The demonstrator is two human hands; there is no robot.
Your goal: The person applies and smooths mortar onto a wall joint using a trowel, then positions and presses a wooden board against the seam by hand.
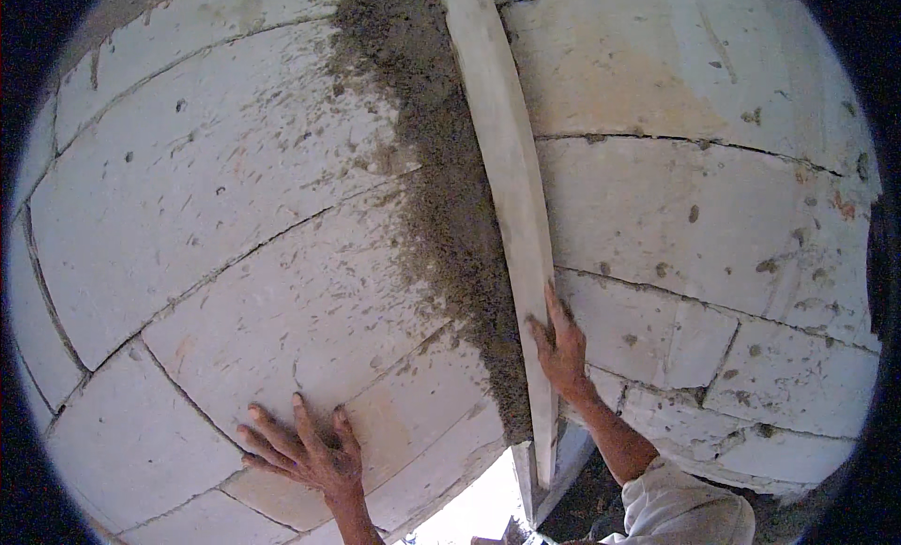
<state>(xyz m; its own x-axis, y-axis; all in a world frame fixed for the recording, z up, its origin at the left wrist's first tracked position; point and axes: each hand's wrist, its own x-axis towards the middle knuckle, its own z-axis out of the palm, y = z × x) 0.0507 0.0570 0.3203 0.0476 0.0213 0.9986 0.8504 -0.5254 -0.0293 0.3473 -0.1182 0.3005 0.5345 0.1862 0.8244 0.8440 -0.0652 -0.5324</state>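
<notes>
A long pale straight board (511,188), which looks wooden, runs from the top of the view down to the lower middle, along the corner between two block wall faces. My right hand (563,355) holds its right edge near the lower end, the thumb over the board's face and the fingers along its side. Wet grey-brown mortar (450,216) lies in a rough strip against the board's left side. My left hand (314,456) rests on the left wall face (263,291), its fingers spread and nothing held.
The right wall face (638,198) is also pale blocks, with dark joints and mortar spots. Mortar splashes dot the left face beside the strip. Bright light shows at a gap (479,503) below the left wall, and dark ground (587,498) lies below the right wall.
</notes>
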